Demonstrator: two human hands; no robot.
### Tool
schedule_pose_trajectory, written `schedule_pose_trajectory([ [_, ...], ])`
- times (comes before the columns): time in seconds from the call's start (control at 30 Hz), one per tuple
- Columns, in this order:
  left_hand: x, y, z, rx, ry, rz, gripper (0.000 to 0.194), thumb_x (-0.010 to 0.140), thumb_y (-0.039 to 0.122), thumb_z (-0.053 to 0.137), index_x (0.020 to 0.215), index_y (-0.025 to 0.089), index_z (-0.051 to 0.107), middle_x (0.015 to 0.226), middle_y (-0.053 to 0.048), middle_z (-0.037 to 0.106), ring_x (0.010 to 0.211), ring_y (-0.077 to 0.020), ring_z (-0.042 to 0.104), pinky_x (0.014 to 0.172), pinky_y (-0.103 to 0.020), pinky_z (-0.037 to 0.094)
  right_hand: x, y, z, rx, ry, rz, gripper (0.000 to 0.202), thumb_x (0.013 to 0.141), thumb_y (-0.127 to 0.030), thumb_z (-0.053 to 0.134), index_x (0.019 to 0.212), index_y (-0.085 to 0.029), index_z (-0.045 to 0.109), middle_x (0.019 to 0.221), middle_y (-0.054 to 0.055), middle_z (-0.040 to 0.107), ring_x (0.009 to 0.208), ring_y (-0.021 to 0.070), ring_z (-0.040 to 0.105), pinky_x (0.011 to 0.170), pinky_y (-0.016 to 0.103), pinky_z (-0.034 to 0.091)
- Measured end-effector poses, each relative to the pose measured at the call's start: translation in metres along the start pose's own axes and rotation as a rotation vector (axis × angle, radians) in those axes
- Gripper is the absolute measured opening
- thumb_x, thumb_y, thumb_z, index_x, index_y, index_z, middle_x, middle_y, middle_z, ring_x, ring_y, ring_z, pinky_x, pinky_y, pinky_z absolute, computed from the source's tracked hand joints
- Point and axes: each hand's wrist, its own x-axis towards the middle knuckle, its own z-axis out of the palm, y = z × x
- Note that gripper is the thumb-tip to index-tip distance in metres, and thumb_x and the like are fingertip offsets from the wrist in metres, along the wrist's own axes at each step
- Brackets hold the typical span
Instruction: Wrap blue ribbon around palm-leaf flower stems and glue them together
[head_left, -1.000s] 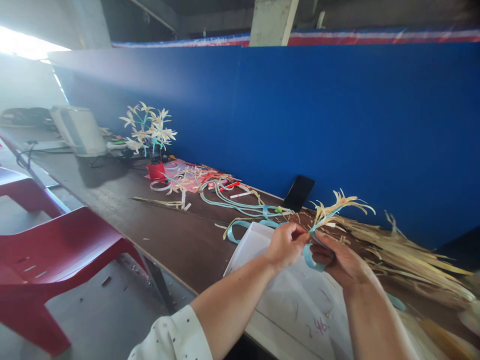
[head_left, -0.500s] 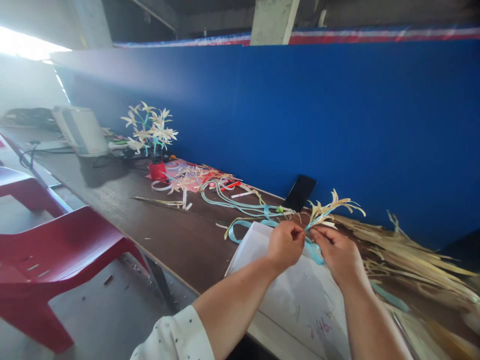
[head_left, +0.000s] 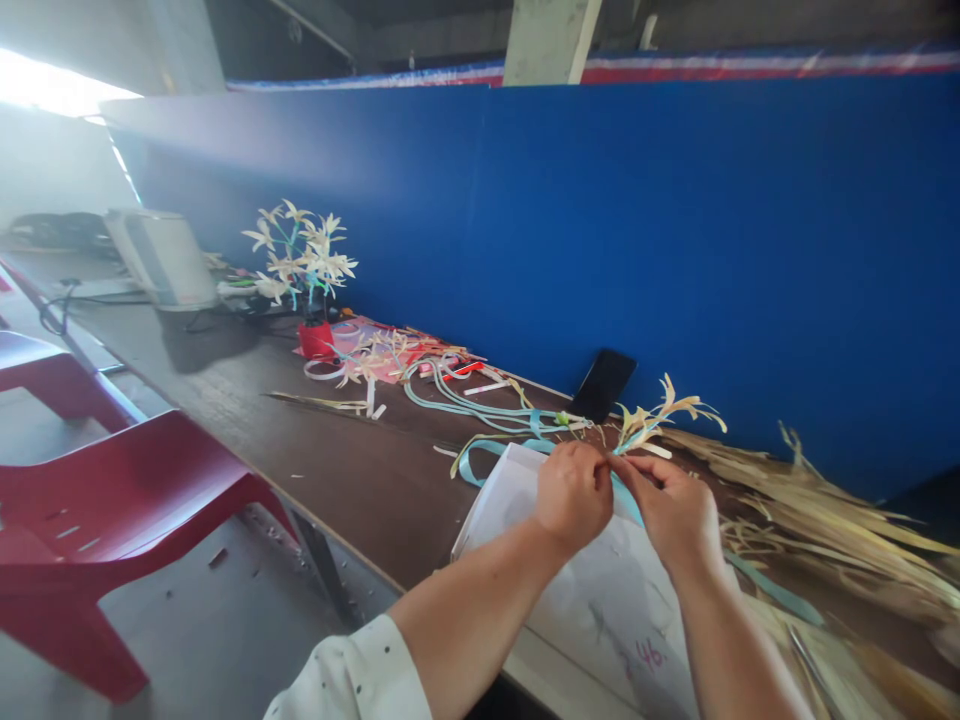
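Observation:
My left hand (head_left: 574,497) is closed, its fingertips pinched at the lower stem of a handmade flower (head_left: 661,408) with narrow cream petals and a light-blue wrapped stem. Close against it, my right hand (head_left: 670,508) pinches with thumb and fingers where a light-blue ribbon (head_left: 627,496) meets the stem. The flower leans up and to the right beyond my fingertips. My fingers hide the exact grip points. Beneath both hands lies a white paper sheet (head_left: 600,610) with red handwriting.
Dried straw strips (head_left: 817,500) lie at the right. Behind my hands are a black phone (head_left: 604,384) and looped pale-blue cords (head_left: 457,408). A red pot (head_left: 316,341) holds finished cream flowers (head_left: 304,255). A blue partition (head_left: 600,220) backs the table; a red chair (head_left: 142,500) stands left.
Both hands have shifted slightly down along the stem, exposing more of its blue wrapping below the petals. The flower has turned a little, and my right thumb now reaches closer to my left fingers.

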Motion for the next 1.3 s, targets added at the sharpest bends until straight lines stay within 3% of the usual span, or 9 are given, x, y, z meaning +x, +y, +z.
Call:
schedule_pose_trajectory([
  [0.2, -0.001, 0.001, 0.000, 0.026, 0.015, 0.046, 0.019, 0.085, 0.023, 0.043, 0.072, 0.017, 0.056, 0.075, -0.006, 0.059, 0.078, -0.0177, 0.053, 0.074, -0.030, 0.041, 0.001, -0.001, 0.001, 0.057, 0.030, 0.033, 0.038, 0.065, -0.052, 0.065, 0.076, -0.016, 0.073, 0.065, 0.005, 0.068, 0.064, 0.0221, 0.059, 0.062, 0.031, 0.042],
  [0.37, 0.005, 0.003, -0.007, -0.219, -0.108, 0.041, 0.019, 0.085, 0.028, 0.048, 0.083, 0.017, 0.064, 0.082, -0.006, 0.064, 0.081, -0.0158, 0.055, 0.077, -0.028, 0.043, 0.011, 0.023, -0.003, 0.163, 0.020, 0.135, 0.045, 0.060, -0.051, 0.070, 0.087, -0.015, 0.072, 0.058, 0.003, 0.064, 0.051, 0.0174, 0.054, 0.049, 0.028, 0.040],
  [0.43, 0.009, 0.003, -0.008, -0.374, -0.205, -0.054, 0.023, 0.084, 0.033, 0.050, 0.089, 0.018, 0.066, 0.083, -0.004, 0.065, 0.078, -0.0141, 0.056, 0.074, -0.026, 0.044, 0.014, 0.032, -0.004, 0.282, 0.022, 0.197, 0.047, 0.058, -0.050, 0.072, 0.089, -0.015, 0.071, 0.060, 0.003, 0.064, 0.049, 0.0159, 0.053, 0.045, 0.027, 0.039],
  [0.63, 0.018, -0.002, -0.007, -0.753, -0.404, -0.633, 0.035, 0.081, 0.044, 0.051, 0.089, 0.014, 0.068, 0.083, -0.006, 0.066, 0.069, -0.0113, 0.056, 0.058, -0.022, 0.044, 0.014, 0.033, -0.004, 0.562, -0.103, 0.321, 0.040, 0.054, -0.040, 0.079, 0.085, -0.018, 0.068, 0.057, -0.001, 0.060, 0.046, 0.0128, 0.050, 0.040, 0.023, 0.037],
  [0.73, 0.018, -0.003, -0.008, -0.939, -0.500, -0.720, 0.038, 0.074, 0.047, 0.060, 0.085, 0.011, 0.067, 0.081, -0.008, 0.066, 0.069, -0.0107, 0.057, 0.059, -0.022, 0.044, 0.012, 0.032, -0.003, 0.551, -0.160, 0.296, 0.038, 0.055, -0.038, 0.078, 0.087, -0.018, 0.069, 0.054, -0.002, 0.057, 0.046, 0.0124, 0.049, 0.040, 0.023, 0.035],
  [0.87, 0.017, -0.004, -0.010, -1.048, -0.546, -0.701, 0.036, 0.065, 0.045, 0.069, 0.079, 0.011, 0.066, 0.078, -0.006, 0.065, 0.067, -0.0088, 0.055, 0.060, -0.020, 0.042, 0.012, 0.035, -0.001, 0.517, -0.173, 0.257, 0.040, 0.056, -0.039, 0.077, 0.089, -0.017, 0.070, 0.054, -0.002, 0.057, 0.044, 0.0101, 0.045, 0.039, 0.022, 0.031],
  [1.0, 0.018, -0.006, -0.008, -1.010, -0.502, -0.663, 0.032, 0.065, 0.041, 0.069, 0.074, 0.011, 0.064, 0.070, -0.003, 0.063, 0.062, -0.0076, 0.052, 0.059, -0.021, 0.041, 0.012, 0.033, -0.002, 0.395, -0.154, 0.183, 0.045, 0.059, -0.046, 0.073, 0.091, -0.015, 0.071, 0.053, 0.000, 0.058, 0.042, 0.0107, 0.043, 0.039, 0.024, 0.030],
  [1.3, 0.012, -0.005, -0.002, -0.526, -0.285, -0.369, 0.017, 0.075, 0.029, 0.056, 0.070, 0.014, 0.062, 0.066, 0.000, 0.060, 0.060, -0.0093, 0.049, 0.058, -0.022, 0.038, 0.004, 0.004, -0.008, -0.054, 0.017, 0.030, 0.034, 0.064, -0.050, 0.063, 0.072, -0.019, 0.072, 0.063, 0.005, 0.068, 0.061, 0.0223, 0.059, 0.059, 0.031, 0.042],
])
